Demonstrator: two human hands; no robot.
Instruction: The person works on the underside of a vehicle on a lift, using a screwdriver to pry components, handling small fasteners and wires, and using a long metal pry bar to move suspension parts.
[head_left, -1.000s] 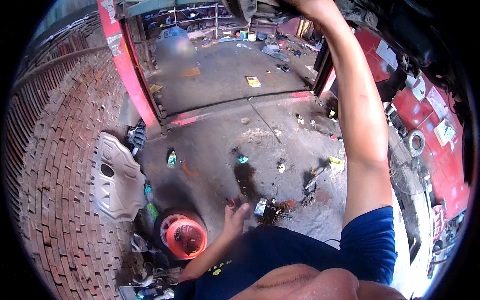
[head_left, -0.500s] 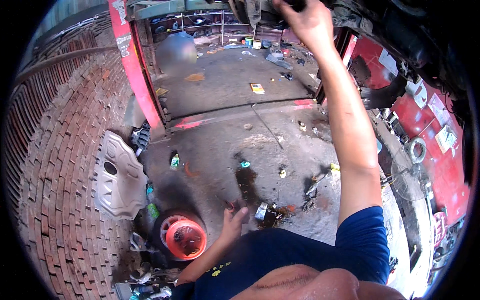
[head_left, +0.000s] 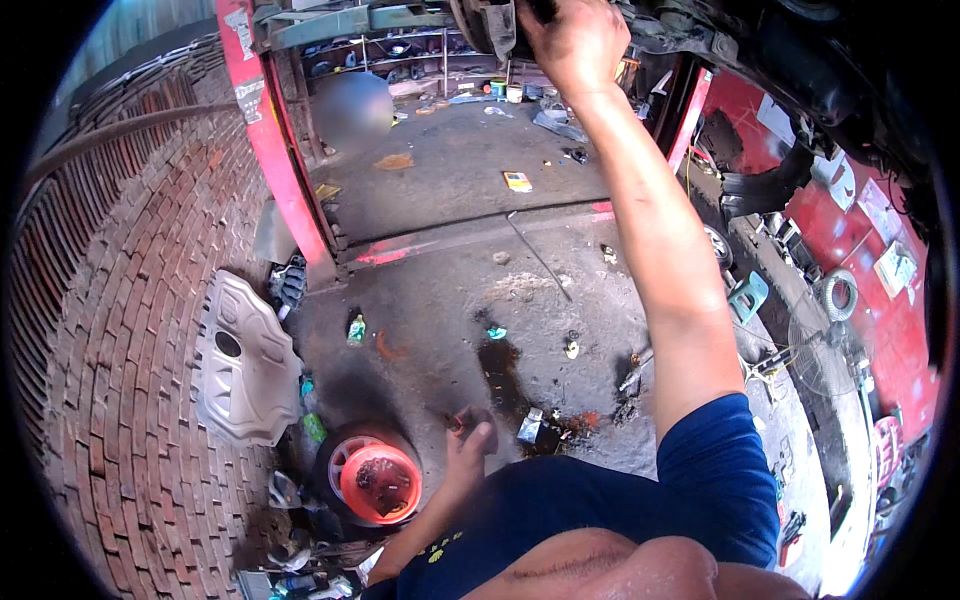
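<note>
Overhead, my right hand (head_left: 578, 45) reaches up to the underside of a raised vehicle (head_left: 790, 75). Its fingers curl about a dark piece at the upper edge of the picture, partly cut off, so its kind does not show. Beside that hand hangs a greyish metal part (head_left: 497, 28). Low in front of my body, my left hand (head_left: 470, 450) is closed around a small tool with red on it (head_left: 458, 431); most of the tool is hidden by the fingers.
An orange-red bucket (head_left: 414, 490) with dark contents sits on a wheel (head_left: 338, 455) at lower left. A beige shield panel (head_left: 270, 385) leans by the brick wall (head_left: 130, 400). A red post (head_left: 275, 150) stands at left. Dark oily stains (head_left: 500, 370) and a rod (head_left: 540, 257) lie on the floor.
My right hand has moved left along the vehicle's underside. My left hand stays low, still closed on the small tool. The view has shifted slightly.
</note>
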